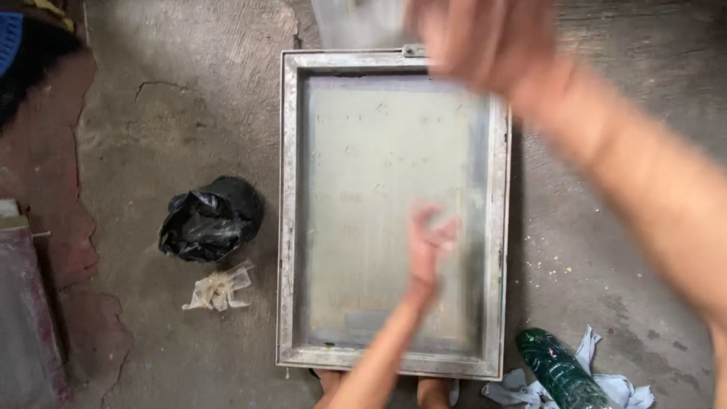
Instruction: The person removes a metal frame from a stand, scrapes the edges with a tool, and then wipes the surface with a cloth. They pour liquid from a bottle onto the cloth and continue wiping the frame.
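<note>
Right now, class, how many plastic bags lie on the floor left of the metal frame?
2. A black plastic bag sits left of the metal frame; a crumpled clear bag lies just below it. Others may be hidden out of view.

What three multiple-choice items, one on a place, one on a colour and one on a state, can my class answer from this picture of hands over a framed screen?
1. Where does the black plastic bag lie?
A. left of the metal frame
B. inside the frame
C. on the green bottle

2. What colour is the bottle at the lower right?
A. red
B. green
C. white

3. How is the left hand placed?
A. gripping the bottle
B. over the mesh inside the frame
C. holding the bag

Answers:
1 A, the bag sits on the floor beside the frame's left edge.
2 B, its body shows dark green.
3 B, the hand lies within the frame's borders, while the right hand is blurred near the top edge.
</note>
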